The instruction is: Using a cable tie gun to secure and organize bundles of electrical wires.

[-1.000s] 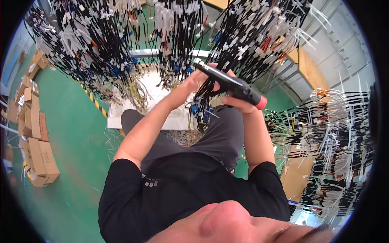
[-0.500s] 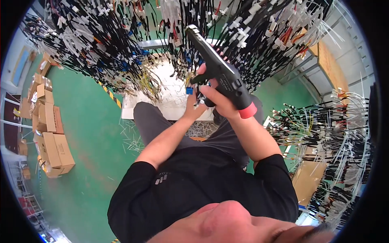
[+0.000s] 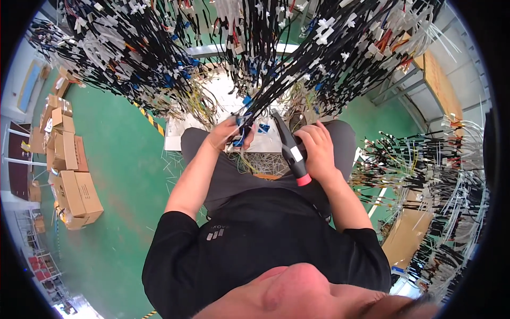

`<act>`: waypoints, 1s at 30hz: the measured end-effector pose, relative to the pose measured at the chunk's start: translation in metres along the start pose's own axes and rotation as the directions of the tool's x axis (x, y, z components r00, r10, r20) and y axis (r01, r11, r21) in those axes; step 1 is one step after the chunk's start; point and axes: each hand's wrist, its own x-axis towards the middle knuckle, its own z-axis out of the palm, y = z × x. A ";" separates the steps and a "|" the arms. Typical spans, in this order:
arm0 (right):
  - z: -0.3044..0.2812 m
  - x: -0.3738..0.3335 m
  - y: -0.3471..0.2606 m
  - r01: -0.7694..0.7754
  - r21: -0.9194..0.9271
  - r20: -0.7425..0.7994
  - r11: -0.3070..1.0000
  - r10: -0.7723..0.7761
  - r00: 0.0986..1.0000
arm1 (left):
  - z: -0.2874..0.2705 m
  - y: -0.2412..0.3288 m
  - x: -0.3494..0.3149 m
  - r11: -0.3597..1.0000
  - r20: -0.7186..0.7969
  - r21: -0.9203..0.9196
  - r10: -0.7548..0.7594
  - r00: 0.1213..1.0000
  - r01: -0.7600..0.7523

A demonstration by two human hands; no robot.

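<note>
My left hand (image 3: 226, 133) is closed round a wire harness (image 3: 257, 103) of black wires with blue connectors, above the near edge of the white work table (image 3: 173, 130). The harness runs up and right into the hanging wires. My right hand (image 3: 317, 151) is at the right side of a black cable tie gun (image 3: 291, 151) with a red rear end. Its nose points up and slightly left, away from me. The fingers lie against the gun's side, and its handle is hidden below. The gun is over my right thigh, apart from the harness.
Dense wire harnesses (image 3: 143, 64) hang over the table's far side. More wires (image 3: 425, 165) stand in a rack on the right. Cut plastic strips (image 3: 265, 164) litter the floor beneath the table. Cardboard boxes (image 3: 79, 196) line the left, and a wooden-topped bench (image 3: 438, 85) stands far right.
The cable tie gun has come down and toward me with my right hand, away from the wires. My left hand has moved left and away from me, with the harness in it.
</note>
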 end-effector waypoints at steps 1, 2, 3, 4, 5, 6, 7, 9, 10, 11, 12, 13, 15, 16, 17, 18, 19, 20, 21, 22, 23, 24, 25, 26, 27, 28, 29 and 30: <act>0.000 -0.004 -0.002 -0.008 0.022 0.014 1.000 0.008 1.000 | -0.005 -0.008 -0.002 0.988 -0.036 -0.155 -0.013 0.999 0.007; 0.000 -0.007 -0.005 -0.013 0.046 0.032 0.999 0.012 0.999 | -0.003 -0.009 -0.007 0.981 0.017 -0.186 0.053 0.998 -0.049; -0.002 -0.007 -0.010 -0.031 0.108 0.037 0.994 0.027 0.999 | 0.000 -0.011 -0.011 0.967 0.053 -0.237 0.107 0.993 -0.092; 0.001 -0.009 -0.014 -0.033 0.105 0.043 0.994 0.029 0.999 | 0.004 -0.013 -0.015 0.942 0.057 -0.315 0.139 0.989 -0.114; 0.005 -0.013 -0.018 -0.117 0.147 0.074 0.982 0.107 0.991 | 0.011 -0.012 -0.020 0.927 0.087 -0.324 0.226 0.970 -0.186; 0.008 -0.014 -0.023 -0.197 0.189 0.108 0.962 0.179 0.978 | 0.023 0.000 -0.022 0.936 0.088 -0.302 0.214 0.973 -0.178; 0.008 -0.014 -0.032 -0.162 0.154 0.087 0.975 0.150 0.985 | 0.021 0.003 -0.027 0.995 -0.135 0.049 0.091 0.987 -0.085; 0.016 -0.016 -0.046 -0.095 0.110 0.063 0.989 0.088 0.994 | 0.041 0.006 -0.032 0.972 -0.353 0.222 0.155 0.923 -0.078; 0.019 -0.015 -0.054 -0.079 0.103 0.061 0.992 0.073 0.995 | 0.054 0.017 -0.036 0.980 -0.375 0.198 0.084 0.923 -0.008; 0.021 -0.013 -0.063 -0.052 0.067 0.078 0.996 0.046 0.996 | 0.062 0.020 -0.036 0.965 -0.373 0.263 0.110 0.921 -0.009; 0.022 -0.011 -0.070 -0.025 0.032 0.095 0.999 0.022 0.995 | 0.072 0.020 -0.033 0.928 -0.417 0.373 0.183 0.890 -0.016; 0.027 -0.012 -0.074 0.004 -0.002 0.087 1.000 -0.004 0.996 | 0.084 0.023 -0.034 0.875 -0.397 0.480 0.288 0.872 -0.071; 0.029 -0.013 -0.082 0.015 0.031 0.072 0.999 -0.017 0.997 | 0.099 0.027 -0.038 0.802 -0.425 0.597 0.348 0.835 -0.030; 0.029 -0.014 -0.085 0.015 0.060 0.054 0.998 -0.019 0.998 | 0.095 0.023 -0.039 0.785 -0.421 0.617 0.389 0.820 -0.055; 0.028 -0.014 -0.086 0.034 0.102 0.036 0.994 -0.038 0.999 | 0.089 0.020 -0.039 0.767 -0.416 0.637 0.430 0.801 -0.081; 0.025 -0.015 -0.086 0.053 0.141 0.016 0.989 -0.056 0.998 | 0.084 0.019 -0.043 0.723 -0.370 0.677 0.493 0.788 -0.135; 0.021 -0.019 -0.084 0.042 0.198 0.041 0.979 -0.051 0.998 | 0.078 0.019 -0.046 0.799 -0.409 0.587 0.435 0.802 -0.134; 0.018 -0.023 -0.080 0.007 0.196 0.063 0.981 -0.019 0.998 | 0.072 0.020 -0.048 0.863 -0.435 0.487 0.373 0.820 -0.134; 0.016 -0.030 -0.074 -0.030 0.195 0.084 0.980 0.013 0.996 | 0.071 0.024 -0.052 0.884 -0.421 0.454 0.321 0.849 -0.109; 0.020 -0.040 -0.061 -0.133 0.325 0.116 0.936 0.099 0.988 | 0.070 0.029 -0.056 0.909 -0.399 0.398 0.292 0.869 -0.123; 0.011 -0.044 -0.061 -0.232 0.409 0.149 0.883 0.186 0.971 | 0.070 0.034 -0.059 0.931 -0.375 0.338 0.265 0.888 -0.135; -0.008 -0.041 -0.073 -0.251 0.457 0.148 0.853 0.206 0.967 | 0.066 0.035 -0.063 0.939 -0.293 0.290 0.269 0.917 -0.183; -0.016 -0.045 -0.066 -0.307 0.464 0.204 0.831 0.237 0.950 | 0.054 0.033 -0.063 0.941 -0.198 0.271 0.259 0.945 -0.201; -0.013 -0.057 -0.059 -0.314 0.625 0.123 0.714 0.307 0.944 | 0.041 0.031 -0.059 0.944 -0.090 0.251 0.243 0.966 -0.215; -0.028 -0.059 -0.062 -0.376 0.625 0.158 0.684 0.361 0.919 | 0.034 0.029 -0.059 0.947 -0.055 0.280 0.182 0.982 -0.160; -0.034 -0.060 -0.063 -0.350 0.653 0.125 0.671 0.361 0.924 | 0.031 0.022 -0.059 0.990 -0.071 0.078 0.126 0.989 -0.120; -0.039 -0.062 -0.064 -0.327 0.681 0.092 0.655 0.367 0.926 | 0.034 0.022 -0.059 0.983 0.034 0.094 0.157 0.987 -0.160; -0.045 -0.064 -0.067 -0.334 0.712 0.096 0.617 0.386 0.918 | 0.033 0.023 -0.055 0.982 0.127 0.092 0.152 0.980 -0.164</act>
